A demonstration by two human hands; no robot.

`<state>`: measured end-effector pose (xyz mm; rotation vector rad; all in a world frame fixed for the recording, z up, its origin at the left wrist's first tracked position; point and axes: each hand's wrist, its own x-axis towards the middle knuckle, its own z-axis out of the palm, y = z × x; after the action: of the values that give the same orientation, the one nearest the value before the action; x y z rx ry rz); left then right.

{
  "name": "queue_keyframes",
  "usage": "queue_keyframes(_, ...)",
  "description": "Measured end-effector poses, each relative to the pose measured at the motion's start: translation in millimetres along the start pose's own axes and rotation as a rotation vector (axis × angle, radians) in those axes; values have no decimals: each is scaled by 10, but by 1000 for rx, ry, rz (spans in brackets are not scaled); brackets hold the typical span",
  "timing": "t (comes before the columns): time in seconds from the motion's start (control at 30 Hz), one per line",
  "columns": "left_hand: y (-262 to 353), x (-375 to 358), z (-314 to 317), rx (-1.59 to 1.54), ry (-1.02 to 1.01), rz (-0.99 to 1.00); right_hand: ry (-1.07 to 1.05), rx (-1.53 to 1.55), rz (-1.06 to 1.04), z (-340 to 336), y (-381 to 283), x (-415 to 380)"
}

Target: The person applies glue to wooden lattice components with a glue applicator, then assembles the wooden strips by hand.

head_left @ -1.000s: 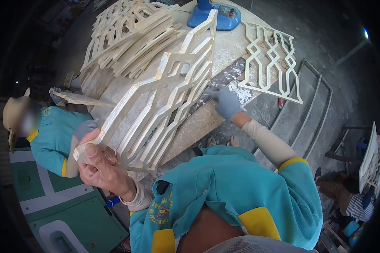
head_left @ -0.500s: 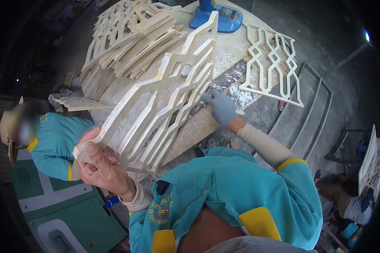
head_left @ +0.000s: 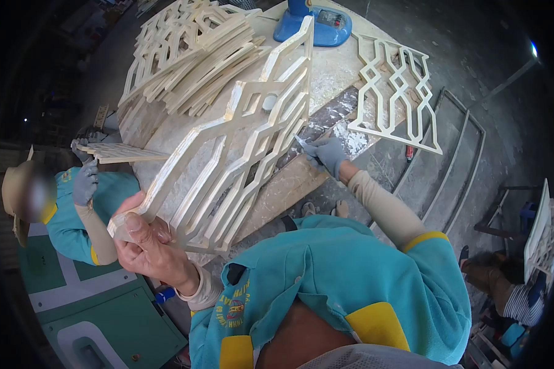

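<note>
I wear a teal shirt [head_left: 351, 264] with a wide yellow collar [head_left: 378, 326] lying open at my neck. A yellow band [head_left: 426, 238] trims my short right sleeve, and below it a cream undersleeve [head_left: 385, 206] covers the forearm. My left wrist shows a matching cream cuff [head_left: 206, 289]. A grey glove [head_left: 335, 154] clothes my right grip [head_left: 327, 155]; my left grip [head_left: 151, 246] is bare. Yellow lettering [head_left: 221, 320] curves around a small round emblem [head_left: 234, 309] on my left chest, and whitish mesh cloth [head_left: 375, 358] shows below my collar.
</note>
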<state>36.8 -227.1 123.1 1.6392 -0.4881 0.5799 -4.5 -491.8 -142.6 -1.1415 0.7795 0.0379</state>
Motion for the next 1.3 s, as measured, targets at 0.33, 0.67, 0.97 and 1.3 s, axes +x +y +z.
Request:
queue_keyframes(0.33,32,12,34,4,14,-23,360,-1096,-883,97,135,-9)
queue_keyframes(0.67,34,-26,19,7,12,-6,317,-1197,-672,-33,-84,-152)
queue_keyframes(0.97,23,-20,19,-20,-1,-13,148,-1307,-726,78,-148,-210)
queue_keyframes(1.3,-45,-20,-232,-34,23,19,-17,-1343,-633,-262,41,-74)
